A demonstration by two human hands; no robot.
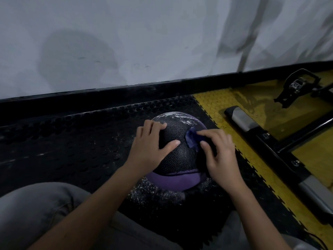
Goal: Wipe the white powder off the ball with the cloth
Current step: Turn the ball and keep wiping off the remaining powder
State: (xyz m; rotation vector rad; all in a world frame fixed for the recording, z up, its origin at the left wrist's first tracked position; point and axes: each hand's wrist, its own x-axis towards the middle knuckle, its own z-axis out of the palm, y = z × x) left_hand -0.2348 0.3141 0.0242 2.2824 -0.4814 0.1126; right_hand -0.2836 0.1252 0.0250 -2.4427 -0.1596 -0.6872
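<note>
The ball (178, 157), black and pebbled on top with a purple band low on its near side, sits on a black studded floor mat (72, 141). The left hand (149, 147) lies on the ball's upper left side, its fingers (158, 125) spread and relaxed against the surface and the thumb stretched toward the middle, grasping nothing. The right hand (219, 156) is on the ball's upper right side, its curled fingers and thumb grasping a small bunched dark-blue cloth (191, 138) that presses against the ball just right of its crown. White powder (180, 117) clings in patches to the ball's far top edge, beyond both hands, while the black part between the hands looks mostly bare. More white specks (153, 193) are scattered on the mat just in front of the ball and to its left. Right of the ball the mat meets yellow interlocking floor tiles (216, 103), and on these, further right, lies a black and grey metal frame (243, 120), with a black pedal (297, 85) beyond it. Behind the ball a pale wall (126, 42) rises from a black skirting strip. Nearer than the ball, to its left, is a leg in grey trousers (36, 210).
</note>
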